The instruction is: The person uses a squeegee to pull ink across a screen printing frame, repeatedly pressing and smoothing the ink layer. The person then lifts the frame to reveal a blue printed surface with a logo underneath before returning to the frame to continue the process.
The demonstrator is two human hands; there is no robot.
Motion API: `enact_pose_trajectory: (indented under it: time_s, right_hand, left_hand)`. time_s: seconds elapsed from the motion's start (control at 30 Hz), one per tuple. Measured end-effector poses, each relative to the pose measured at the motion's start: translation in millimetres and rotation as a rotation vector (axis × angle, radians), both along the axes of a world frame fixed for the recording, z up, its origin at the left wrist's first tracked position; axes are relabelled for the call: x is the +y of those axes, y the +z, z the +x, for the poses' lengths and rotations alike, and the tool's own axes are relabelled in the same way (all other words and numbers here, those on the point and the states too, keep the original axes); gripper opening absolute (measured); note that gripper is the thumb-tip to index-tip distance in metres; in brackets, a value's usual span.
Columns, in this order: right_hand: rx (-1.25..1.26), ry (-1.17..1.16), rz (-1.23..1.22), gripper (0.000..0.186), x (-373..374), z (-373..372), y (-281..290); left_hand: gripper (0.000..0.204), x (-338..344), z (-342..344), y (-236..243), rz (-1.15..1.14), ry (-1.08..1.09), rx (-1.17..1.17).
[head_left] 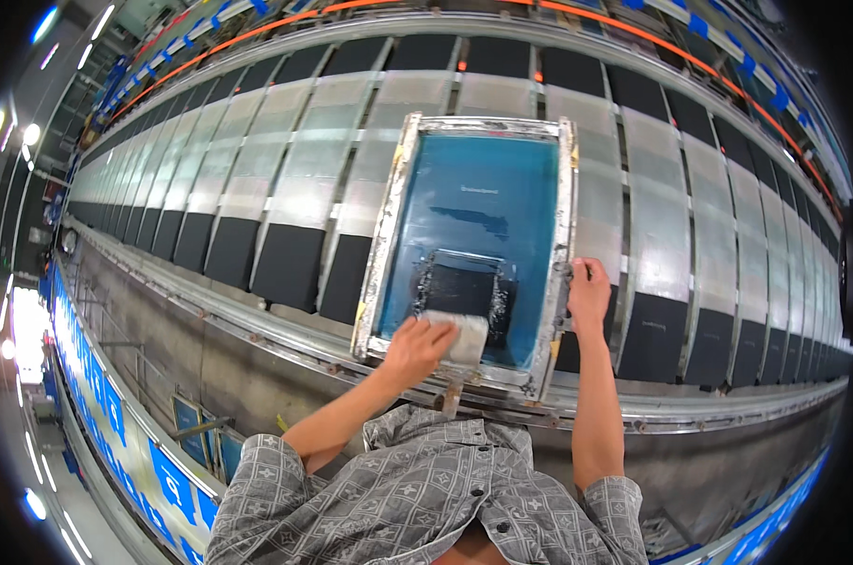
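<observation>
A screen-printing frame (pixel 568 202) with a pale, ink-stained rim lies in front of me across the long row of boards. Its blue mesh (pixel 478 155) carries a smear of dark ink and a small pale line of print. My left hand (pixel 417 350) is closed around a pale, wide-bladed squeegee (pixel 468 341) at the near end of the mesh. Just beyond the blade sits a dark rectangle of ink (pixel 460 287), wet at its edges. At the frame's right side, my right hand (pixel 588 285) grips the rim with bent fingers; its fingertips are partly hidden.
Flat boards (pixel 660 240) with black cloth pieces at both ends run left and right in a long row. A metal rail (pixel 257 320) passes along the near side. Beyond the boards runs an orange strip (pixel 351 6). Blue-and-white hanging sheets (pixel 167 476) are at the lower left.
</observation>
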State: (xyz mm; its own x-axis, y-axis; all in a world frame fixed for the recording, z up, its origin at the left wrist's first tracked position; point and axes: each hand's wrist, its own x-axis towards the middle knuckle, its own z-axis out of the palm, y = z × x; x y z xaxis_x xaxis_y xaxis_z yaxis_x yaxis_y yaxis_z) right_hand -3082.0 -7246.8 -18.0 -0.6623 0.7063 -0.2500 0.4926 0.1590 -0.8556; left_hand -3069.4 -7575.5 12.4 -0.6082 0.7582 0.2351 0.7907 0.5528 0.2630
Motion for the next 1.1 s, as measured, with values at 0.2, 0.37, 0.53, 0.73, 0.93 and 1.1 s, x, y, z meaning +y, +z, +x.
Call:
enact_pose_trajectory:
  time_s: [0.2,0.37,0.53,0.73,0.93,1.1]
  right_hand:
    - [0.152,0.054,0.002,0.026,-78.9,-33.9,-38.0]
    - [0.168,0.035,-0.060,0.026,-170.0,-54.3,-44.4]
    - [0.072,0.022,0.012,0.027,-177.5,-62.4,-36.9]
    - [0.000,0.016,0.121,0.029,-181.7,-69.4,-35.7]
    - [0.004,0.009,-0.037,0.030,-182.9,-66.0,-48.9]
    - [-0.038,0.014,-0.059,0.029,-187.6,-64.9,-41.2]
  left_hand:
    - [0.055,-78.3,-36.1,21.1,-0.126,0.030,-0.065]
    - [0.037,-155.1,-80.7,21.9,-0.174,0.034,-0.153]
    - [0.037,-166.9,-90.0,12.4,-0.221,-0.003,-0.152]
    - [0.019,-144.4,-168.6,15.3,-0.232,-0.087,-0.301]
    - [0.021,-116.6,-227.0,14.9,-0.329,-0.106,-0.231]
    - [0.024,-139.4,-182.9,1.7,-0.274,-0.121,-0.185]
